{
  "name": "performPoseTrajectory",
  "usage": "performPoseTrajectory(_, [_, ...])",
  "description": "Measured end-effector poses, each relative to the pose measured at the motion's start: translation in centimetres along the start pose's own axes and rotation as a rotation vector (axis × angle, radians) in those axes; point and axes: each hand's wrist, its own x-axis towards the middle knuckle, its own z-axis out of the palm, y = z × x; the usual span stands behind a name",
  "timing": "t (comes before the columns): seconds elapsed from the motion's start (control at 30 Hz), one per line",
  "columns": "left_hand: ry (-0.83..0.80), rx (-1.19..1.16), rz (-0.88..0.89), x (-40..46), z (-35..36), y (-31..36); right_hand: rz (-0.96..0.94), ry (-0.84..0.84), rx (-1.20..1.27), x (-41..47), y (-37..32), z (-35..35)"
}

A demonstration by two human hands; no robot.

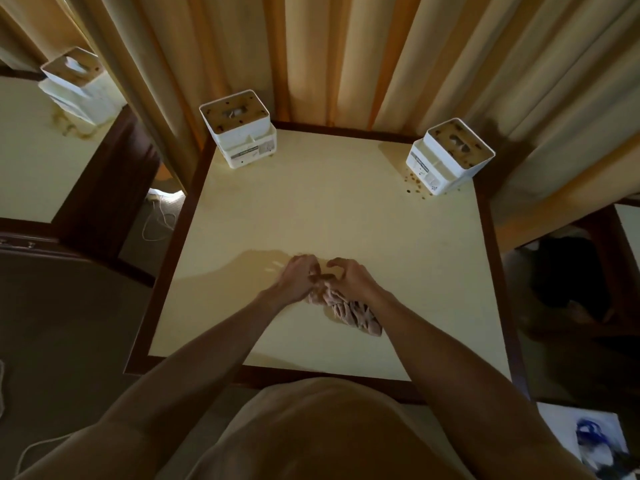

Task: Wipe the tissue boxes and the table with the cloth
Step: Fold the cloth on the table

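A crumpled pinkish-brown cloth (353, 315) lies near the middle front of the cream table (329, 209). My left hand (299, 278) and my right hand (348, 277) meet over its far end, and both grip the bunched fabric with curled fingers. A white tissue box (239, 131) with a wooden top stands at the table's far left corner. A second white tissue box (450, 155) stands at the far right corner, with brown spots on the table beside it. A wet sheen spreads left of my hands.
Tan curtains (346, 53) hang right behind the table. Another table (31, 150) at the left carries a third white box (78, 83) and a brown stain. A white cable (159, 220) lies on the floor between the tables. Papers (595, 441) lie at the bottom right.
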Motion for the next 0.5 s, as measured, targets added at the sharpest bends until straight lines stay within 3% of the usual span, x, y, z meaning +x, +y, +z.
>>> performPoseTrajectory(0.2, [0.083, -0.123, 0.019, -0.2, -2.6, 2.9, -0.135, 0.075, 0.027, 0.0, -0.4, -1.9])
performPoseTrajectory(0.5, [0.311, -0.108, 0.176, -0.4, -6.2, 4.8, -0.231, 0.105, 0.101, -1.3, 0.5, -4.9])
